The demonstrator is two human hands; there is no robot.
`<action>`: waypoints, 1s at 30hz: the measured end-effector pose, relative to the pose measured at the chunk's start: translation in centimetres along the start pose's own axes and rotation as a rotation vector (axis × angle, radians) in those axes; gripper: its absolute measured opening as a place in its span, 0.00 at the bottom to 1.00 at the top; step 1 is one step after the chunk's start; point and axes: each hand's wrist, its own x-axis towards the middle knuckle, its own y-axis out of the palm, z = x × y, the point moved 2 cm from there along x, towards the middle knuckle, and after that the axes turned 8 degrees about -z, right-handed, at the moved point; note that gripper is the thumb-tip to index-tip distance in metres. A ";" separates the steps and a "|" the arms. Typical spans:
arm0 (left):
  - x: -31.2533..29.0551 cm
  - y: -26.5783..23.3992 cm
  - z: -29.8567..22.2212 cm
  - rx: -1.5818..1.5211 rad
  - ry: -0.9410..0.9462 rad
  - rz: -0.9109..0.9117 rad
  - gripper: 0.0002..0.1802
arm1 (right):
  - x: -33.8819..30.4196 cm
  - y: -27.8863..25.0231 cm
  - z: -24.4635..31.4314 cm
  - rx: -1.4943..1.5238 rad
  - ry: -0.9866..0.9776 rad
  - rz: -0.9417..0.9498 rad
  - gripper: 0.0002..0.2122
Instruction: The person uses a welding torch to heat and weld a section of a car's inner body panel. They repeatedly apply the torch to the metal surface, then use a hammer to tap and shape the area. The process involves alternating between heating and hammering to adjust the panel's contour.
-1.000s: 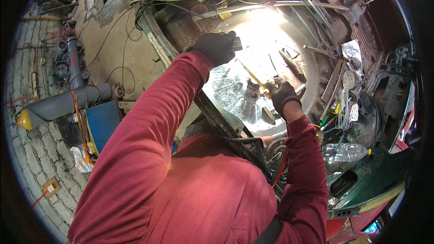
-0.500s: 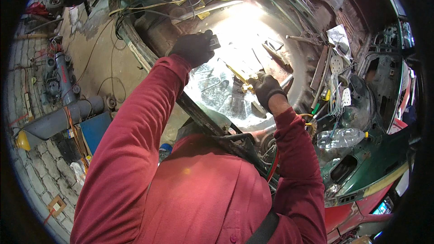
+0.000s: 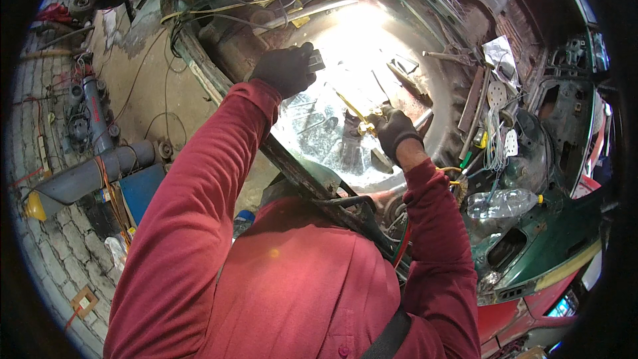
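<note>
A: What've we got here, biggest first?

B: We're bent over a dull green metal car body (image 3: 561, 249) w/ a big round pale metal well (image 3: 440, 110) in it. Glare's washing out the far part, so we can't make out much there.

A: K, and around it?

B: Off to our L there's a long grey cylinder w/ a yellow end (image 3: 100, 171), plus a flat blue panel (image 3: 141, 193) just beside it. On our R, a clear plastic bottle w/ a yellow cap (image 3: 502, 204), lying on its side.

A: And our hands?

B: Dark gloves on both. Left hand (image 3: 284, 70): fingers closed round a small dark rectangular block (image 3: 316, 61), approx half of it poking out. Right hand (image 3: 397, 131): fingers curled in on the near end of a thin brass-coloured metal tool (image 3: 349, 105); can't tell how tight.

A: Where's the tool pt?

B: Over the well, slanting up-left. Tip's near the block but apart from it, afaict.
</note>
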 end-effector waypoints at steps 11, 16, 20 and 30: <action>0.1 -0.3 0.1 -0.015 -0.007 0.014 0.25 | -0.6 1.9 1.8 0.235 0.038 -0.050 0.24; 0.3 -0.1 0.2 0.015 -0.014 0.029 0.26 | -0.1 3.1 0.9 0.164 -0.028 -0.095 0.24; 0.3 -0.2 0.2 -0.016 -0.005 0.018 0.25 | -0.1 3.1 1.2 0.165 -0.003 -0.079 0.19; 0.3 -0.2 0.2 -0.021 -0.015 0.032 0.24 | 0.1 3.2 0.9 0.113 -0.010 -0.055 0.22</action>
